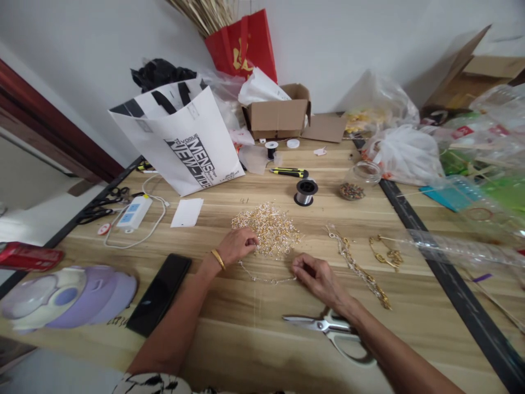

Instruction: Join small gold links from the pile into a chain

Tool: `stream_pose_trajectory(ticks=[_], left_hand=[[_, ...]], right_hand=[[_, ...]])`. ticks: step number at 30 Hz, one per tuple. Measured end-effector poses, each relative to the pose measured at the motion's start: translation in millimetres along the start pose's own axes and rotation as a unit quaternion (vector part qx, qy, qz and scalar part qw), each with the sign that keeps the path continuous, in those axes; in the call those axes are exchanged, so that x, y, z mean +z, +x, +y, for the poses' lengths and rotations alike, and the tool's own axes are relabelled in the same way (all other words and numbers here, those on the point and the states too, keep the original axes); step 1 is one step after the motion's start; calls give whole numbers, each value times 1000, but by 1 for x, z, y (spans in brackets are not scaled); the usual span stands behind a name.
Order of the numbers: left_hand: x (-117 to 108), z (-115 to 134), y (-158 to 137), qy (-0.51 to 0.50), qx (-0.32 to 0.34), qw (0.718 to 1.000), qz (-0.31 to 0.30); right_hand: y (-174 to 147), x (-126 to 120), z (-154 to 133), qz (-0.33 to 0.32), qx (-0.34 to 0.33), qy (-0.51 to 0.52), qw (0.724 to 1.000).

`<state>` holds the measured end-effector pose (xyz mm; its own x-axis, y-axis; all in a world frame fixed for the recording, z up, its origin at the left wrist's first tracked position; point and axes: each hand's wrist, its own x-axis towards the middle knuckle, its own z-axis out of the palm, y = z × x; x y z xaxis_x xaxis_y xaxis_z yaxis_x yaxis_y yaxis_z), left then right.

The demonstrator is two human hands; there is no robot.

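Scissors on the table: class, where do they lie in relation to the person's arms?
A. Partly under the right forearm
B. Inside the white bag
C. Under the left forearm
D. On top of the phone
A: the scissors lie on the table with their handles passing under the right forearm, just behind the right hand, well apart from the phone by the left arm.

I note the left hand (240,244) pinching at the near left edge of the bead pile (268,228); the right hand (315,274) grips one end of a beaded strand (266,279). Scissors (334,330) lie nearer.
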<state>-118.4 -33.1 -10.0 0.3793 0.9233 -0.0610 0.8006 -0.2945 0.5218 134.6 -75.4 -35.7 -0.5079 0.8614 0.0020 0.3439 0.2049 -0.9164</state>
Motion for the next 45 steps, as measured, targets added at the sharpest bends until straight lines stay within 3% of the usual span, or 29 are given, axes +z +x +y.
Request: stream_pose_trajectory(ticks=[5,18,36,45], left_hand=[[4,0,1,51,34,998,25],[7,-1,3,-1,9,995,100],[13,11,0,45,94,994,12],[13,24,1,18,118,992,32]], right_hand=[[0,0,1,11,-5,5,1000],[0,0,2,9,0,-3,1000],[0,0,2,3,-6,-1,1000],[0,1,4,11,-1,-6,1000]])
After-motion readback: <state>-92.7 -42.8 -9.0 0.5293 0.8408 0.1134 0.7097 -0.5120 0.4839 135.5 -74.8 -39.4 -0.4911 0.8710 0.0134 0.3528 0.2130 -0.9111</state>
